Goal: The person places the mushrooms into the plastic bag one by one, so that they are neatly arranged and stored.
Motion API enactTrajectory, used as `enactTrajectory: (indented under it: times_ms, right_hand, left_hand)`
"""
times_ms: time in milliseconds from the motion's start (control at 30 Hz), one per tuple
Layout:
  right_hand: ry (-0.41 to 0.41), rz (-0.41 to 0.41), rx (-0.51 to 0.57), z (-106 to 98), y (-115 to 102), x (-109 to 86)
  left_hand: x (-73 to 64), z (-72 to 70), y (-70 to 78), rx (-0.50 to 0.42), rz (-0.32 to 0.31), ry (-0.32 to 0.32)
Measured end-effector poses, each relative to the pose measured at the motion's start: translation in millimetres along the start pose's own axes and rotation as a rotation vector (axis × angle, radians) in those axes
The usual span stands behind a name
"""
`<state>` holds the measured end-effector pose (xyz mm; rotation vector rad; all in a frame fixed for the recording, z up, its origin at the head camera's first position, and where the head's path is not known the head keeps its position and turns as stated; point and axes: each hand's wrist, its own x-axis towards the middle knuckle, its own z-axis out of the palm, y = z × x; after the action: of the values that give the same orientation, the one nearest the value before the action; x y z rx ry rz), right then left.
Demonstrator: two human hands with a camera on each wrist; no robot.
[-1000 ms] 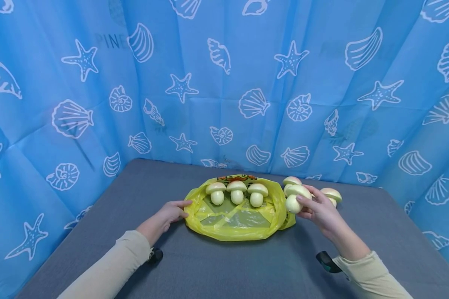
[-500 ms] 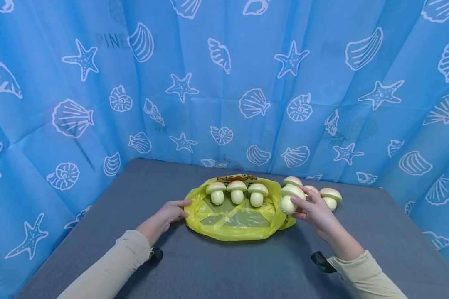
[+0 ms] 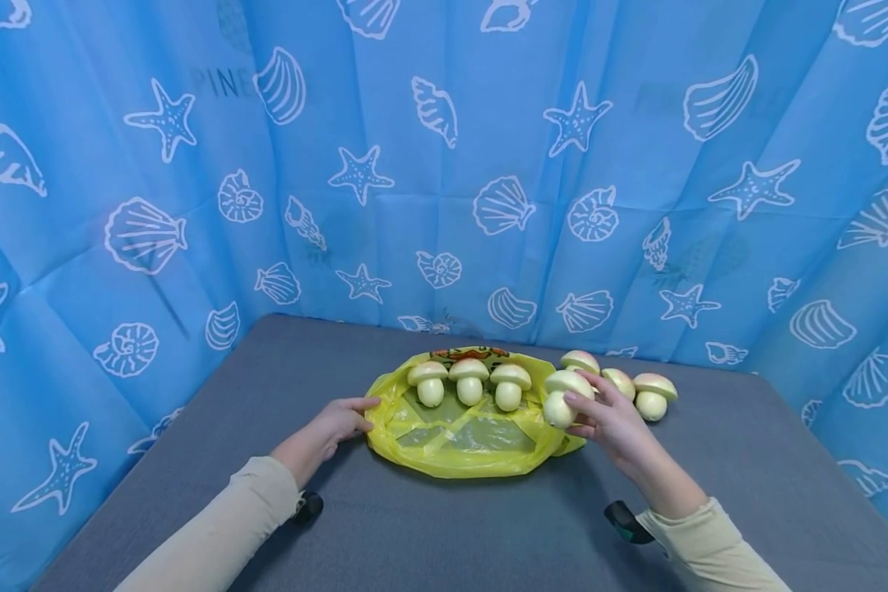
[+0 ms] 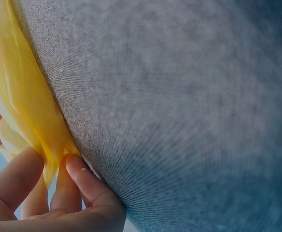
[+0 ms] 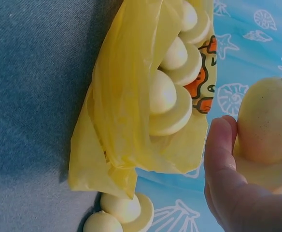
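A crinkled translucent yellow plastic bag [image 3: 459, 465] lies with its mouth spread wide. Three pale, cream-green mushroom-shaped pieces [image 3: 469, 390] line up inside, caps toward the bag's far wall. A matching held piece [image 3: 560, 409] is at the bag's right rim; three others [image 3: 622, 383] rest to its right.
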<state>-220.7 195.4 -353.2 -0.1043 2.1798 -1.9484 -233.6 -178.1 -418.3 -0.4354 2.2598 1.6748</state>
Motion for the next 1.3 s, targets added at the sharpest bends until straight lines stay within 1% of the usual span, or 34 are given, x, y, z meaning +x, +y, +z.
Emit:
enactTrajectory:
  times_ms: [133, 400, 633, 933, 1300]
  right_hand:
    - [-0.009, -0.009, -0.001, 3.5, -2.4, 0.2]
    - [-0.015, 0.006, -0.004, 10.4, -5.6, 2.2]
    - [-0.027, 0.010, 0.008, 15.2, -4.1, 3.9]
    - [-0.041, 0.035, 0.021, 22.3, -3.8, 7.5]
    - [-0.013, 0.049, 0.042, 34.1, -1.6, 9.3]
  left_hand:
    - [0.7, 0.3, -0.3, 0.000, 0.005, 0.000]
    - [1.8, 0.5, -0.2, -0.012, 0.004, 0.002]
    - [1.4, 0.1, 0.3, -0.016, -0.002, -0.002]
    - [0.7, 0.2, 0.9, -0.016, 0.003, -0.008]
    - [0.7, 0.3, -0.8, -0.006, 0.021, -0.002]
